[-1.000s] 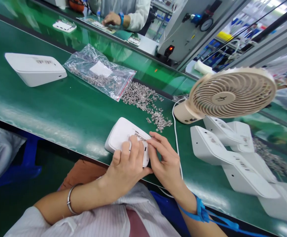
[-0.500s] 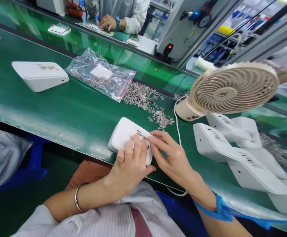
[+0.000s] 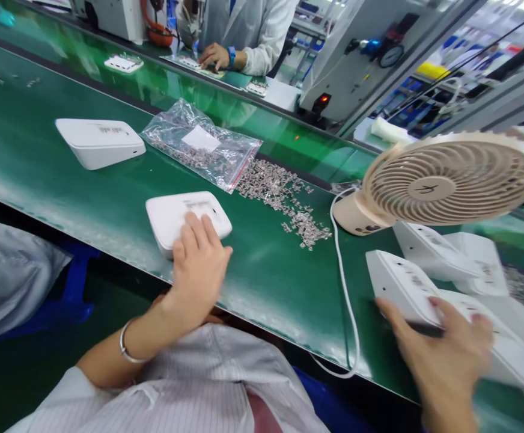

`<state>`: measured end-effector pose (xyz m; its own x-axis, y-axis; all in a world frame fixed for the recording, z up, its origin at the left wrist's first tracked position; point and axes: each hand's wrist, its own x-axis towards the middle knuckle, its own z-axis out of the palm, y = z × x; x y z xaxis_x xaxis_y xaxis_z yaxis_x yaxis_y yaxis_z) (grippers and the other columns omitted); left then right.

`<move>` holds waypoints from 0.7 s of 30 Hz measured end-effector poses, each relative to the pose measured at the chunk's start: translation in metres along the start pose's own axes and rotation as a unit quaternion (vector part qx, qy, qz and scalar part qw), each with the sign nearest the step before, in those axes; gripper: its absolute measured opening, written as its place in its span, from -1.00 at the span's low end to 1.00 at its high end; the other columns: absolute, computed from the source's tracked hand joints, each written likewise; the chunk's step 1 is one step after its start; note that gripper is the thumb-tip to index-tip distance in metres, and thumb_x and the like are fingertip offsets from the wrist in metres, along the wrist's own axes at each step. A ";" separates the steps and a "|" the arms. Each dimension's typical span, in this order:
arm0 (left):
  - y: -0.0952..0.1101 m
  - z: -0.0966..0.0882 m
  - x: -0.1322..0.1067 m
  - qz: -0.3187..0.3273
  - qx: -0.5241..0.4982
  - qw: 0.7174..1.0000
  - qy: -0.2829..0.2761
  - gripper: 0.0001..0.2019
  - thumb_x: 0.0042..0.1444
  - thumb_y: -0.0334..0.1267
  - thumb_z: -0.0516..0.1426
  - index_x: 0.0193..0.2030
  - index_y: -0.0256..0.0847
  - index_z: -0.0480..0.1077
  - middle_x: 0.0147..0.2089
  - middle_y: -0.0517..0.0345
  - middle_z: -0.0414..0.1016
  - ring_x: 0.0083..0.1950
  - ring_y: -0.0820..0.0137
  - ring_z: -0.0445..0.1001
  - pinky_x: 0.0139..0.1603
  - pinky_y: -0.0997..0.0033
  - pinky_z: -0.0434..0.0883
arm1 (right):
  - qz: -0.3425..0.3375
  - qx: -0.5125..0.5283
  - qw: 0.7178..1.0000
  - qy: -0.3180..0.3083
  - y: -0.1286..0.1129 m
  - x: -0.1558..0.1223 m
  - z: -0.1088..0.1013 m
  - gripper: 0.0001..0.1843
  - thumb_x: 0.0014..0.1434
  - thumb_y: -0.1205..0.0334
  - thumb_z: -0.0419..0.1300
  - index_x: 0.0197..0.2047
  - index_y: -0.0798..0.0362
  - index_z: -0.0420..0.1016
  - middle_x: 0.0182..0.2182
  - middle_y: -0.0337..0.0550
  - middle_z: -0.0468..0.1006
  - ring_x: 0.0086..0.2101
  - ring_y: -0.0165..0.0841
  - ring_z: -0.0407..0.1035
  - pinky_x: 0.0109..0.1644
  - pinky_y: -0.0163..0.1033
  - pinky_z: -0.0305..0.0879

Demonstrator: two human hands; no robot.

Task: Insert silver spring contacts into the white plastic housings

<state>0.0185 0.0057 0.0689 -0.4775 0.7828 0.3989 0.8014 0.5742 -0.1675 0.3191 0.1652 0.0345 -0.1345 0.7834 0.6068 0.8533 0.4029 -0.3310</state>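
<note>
Left hand palm-down, right hand outstretched

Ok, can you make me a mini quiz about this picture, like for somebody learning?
1. What is the left hand touching?
A) a white device
B) a screwdriver
C) a white cable

2. True or false: the clear plastic bag lies beside loose metal parts.

3. Fill the gap: the right hand is at another white device, near the beige ____.

Key: 1. A; 2. True; 3. fan
</note>
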 end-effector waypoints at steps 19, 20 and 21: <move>-0.014 -0.002 -0.040 0.197 -0.166 0.962 0.096 -0.63 0.13 -0.06 0.06 -0.11 -0.35 0.41 0.08 -0.13 0.39 -0.10 0.16 0.35 -0.08 0.19 0.23 | -0.159 0.298 0.919 -0.205 -0.132 0.029 0.027 -0.76 0.11 0.08 0.16 -0.22 0.05 0.45 -0.02 0.05 0.40 -0.02 -0.16 0.33 0.04 0.01 0.26; -0.016 -0.002 -0.040 0.172 -0.131 0.970 0.110 -0.61 0.12 -0.04 0.08 -0.12 -0.37 0.42 0.04 -0.15 0.41 -0.18 0.19 0.35 -0.15 0.20 0.24 | -0.132 0.267 0.936 -0.186 -0.129 0.040 0.039 -0.76 0.09 0.08 0.17 -0.27 0.07 0.47 -0.09 0.04 0.43 -0.08 -0.16 0.36 0.01 0.00 0.27; -0.017 -0.002 -0.040 0.148 -0.101 0.976 0.122 -0.58 0.10 -0.01 0.08 -0.14 -0.38 0.42 0.00 -0.16 0.43 -0.25 0.21 0.34 -0.20 0.20 0.23 | -0.110 0.232 0.949 -0.184 -0.125 0.049 0.051 -0.75 0.05 0.08 0.18 -0.29 0.09 0.48 -0.16 0.05 0.45 -0.15 -0.15 0.38 -0.03 -0.01 0.30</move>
<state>0.0248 -0.0361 0.0576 -0.1337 0.8126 0.5673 0.9579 0.2528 -0.1364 0.1798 0.1775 0.0693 -0.5241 0.7337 0.4324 0.4817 0.6742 -0.5599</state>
